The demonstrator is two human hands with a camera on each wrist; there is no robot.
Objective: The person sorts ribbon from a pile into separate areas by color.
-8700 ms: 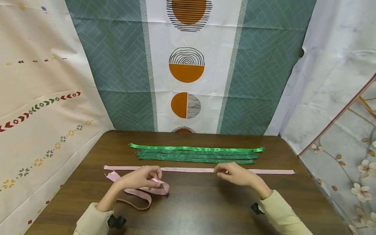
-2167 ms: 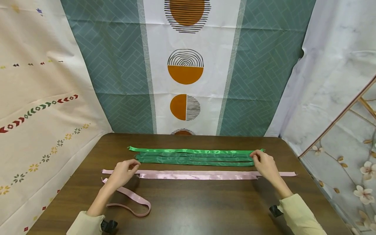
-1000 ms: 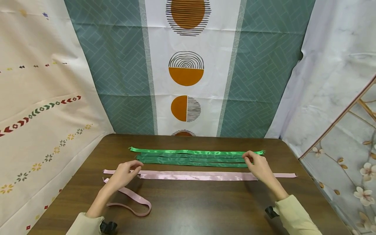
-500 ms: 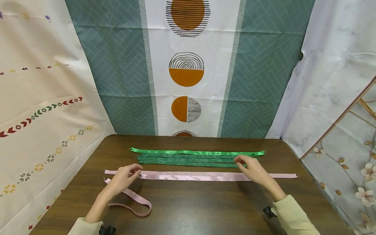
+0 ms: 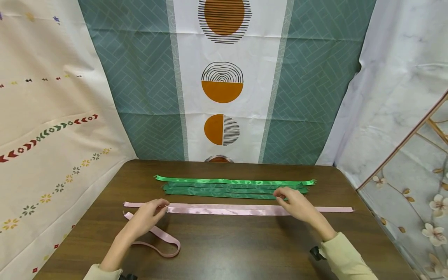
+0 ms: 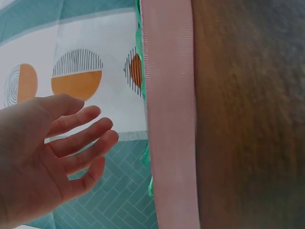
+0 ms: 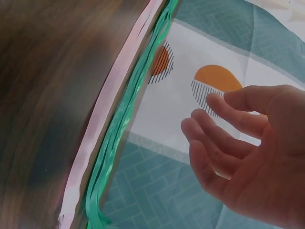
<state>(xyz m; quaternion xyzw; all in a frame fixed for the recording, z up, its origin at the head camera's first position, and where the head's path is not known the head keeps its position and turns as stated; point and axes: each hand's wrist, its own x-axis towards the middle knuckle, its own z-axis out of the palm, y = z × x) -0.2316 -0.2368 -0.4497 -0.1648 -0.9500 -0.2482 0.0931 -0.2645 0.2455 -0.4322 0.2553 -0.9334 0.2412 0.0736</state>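
My left hand hovers with relaxed fingers by the left ends of two pink ribbons, laid flat side by side across the table. The left wrist view shows nothing in that hand. Partly behind its wrist lies a third pink ribbon, loosely looped. My right hand is above the right part of the pink pair, fingers loosely bent. In the right wrist view that hand holds nothing. Just beyond its fingertips are dark green ribbons, several in parallel, with a bright green ribbon behind them.
The brown wooden table reaches a patterned cloth backdrop at the back. Fabric hangs on the left and a floral marbled sheet on the right. A dark wrist device sits at the right cuff.
Earlier my left hand held a crumpled pink ribbon; that ribbon now lies straight before the other flat one. Lately my right hand has moved left and nearer from the green ribbons' right end.
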